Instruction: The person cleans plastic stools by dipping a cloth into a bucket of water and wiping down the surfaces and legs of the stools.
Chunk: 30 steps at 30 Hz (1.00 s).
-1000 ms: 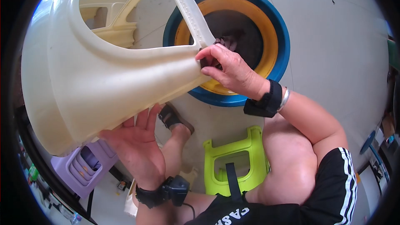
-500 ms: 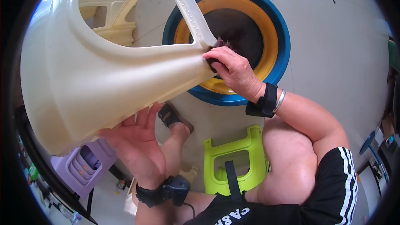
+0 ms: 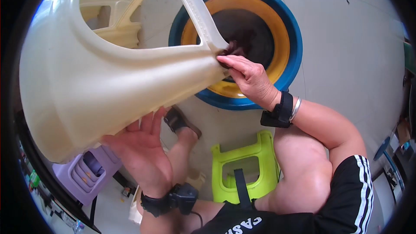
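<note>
A large cream moulded plastic stool (image 3: 117,78) lies tilted across the upper left, with a wide rounded opening in its side. My left hand (image 3: 145,158) is palm up beneath its lower edge, fingers stretched out and touching the plastic. My right hand (image 3: 253,76) presses a dark wet cloth (image 3: 224,64) against the narrow corner end of the stool. Most of that cloth is hidden under the fingers. Just beyond stands a blue basin (image 3: 294,56) with a yellow inner wall and dark water in it.
A lime-green plastic stool (image 3: 266,147) stands between my legs. On the left is a purple plastic stool (image 3: 80,186). My sandalled foot (image 3: 177,119) rests on the pale tiled floor (image 3: 346,52). Assorted items line the far left and right edges.
My right hand has shifted slightly right and down, with its fingers straighter over the cloth. The cream stool has moved very little. My left hand stays in place.
</note>
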Available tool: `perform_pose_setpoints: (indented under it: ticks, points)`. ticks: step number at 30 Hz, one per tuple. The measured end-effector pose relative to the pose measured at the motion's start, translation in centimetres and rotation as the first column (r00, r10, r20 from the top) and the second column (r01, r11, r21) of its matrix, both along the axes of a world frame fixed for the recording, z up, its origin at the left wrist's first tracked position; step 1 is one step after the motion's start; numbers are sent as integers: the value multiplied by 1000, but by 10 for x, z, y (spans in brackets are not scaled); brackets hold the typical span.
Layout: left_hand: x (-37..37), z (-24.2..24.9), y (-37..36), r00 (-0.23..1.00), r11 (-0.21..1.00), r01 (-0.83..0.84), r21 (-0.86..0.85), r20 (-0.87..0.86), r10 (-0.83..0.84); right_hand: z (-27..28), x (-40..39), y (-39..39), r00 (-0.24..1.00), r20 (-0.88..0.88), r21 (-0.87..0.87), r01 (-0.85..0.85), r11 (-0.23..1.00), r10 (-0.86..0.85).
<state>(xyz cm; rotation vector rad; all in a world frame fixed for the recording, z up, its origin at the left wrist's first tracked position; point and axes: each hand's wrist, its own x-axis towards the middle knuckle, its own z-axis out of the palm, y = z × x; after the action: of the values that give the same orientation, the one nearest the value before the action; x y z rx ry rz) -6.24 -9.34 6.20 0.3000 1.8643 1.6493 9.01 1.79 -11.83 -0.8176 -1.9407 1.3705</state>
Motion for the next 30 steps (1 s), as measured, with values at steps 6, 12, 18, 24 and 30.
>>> perform_pose_setpoints:
  ticks: [6,12,18,24,30]
  points:
    - [-7,1,-7,994,997,7,74,109,-15,-9,2,4,999,-12,100,-49,994,50]
    - [-7,1,-8,992,996,11,89,127,-23,15,2,-2,996,-67,68,-52,996,57]
    - [-7,1,-6,991,994,34,101,126,-47,-55,18,7,964,260,205,-115,972,59]
    - [-10,-1,-12,988,992,84,99,121,-96,-63,26,7,927,364,122,-144,982,91]
    - [-12,1,-10,987,992,66,104,137,-80,-66,17,17,967,221,-104,156,982,-130]
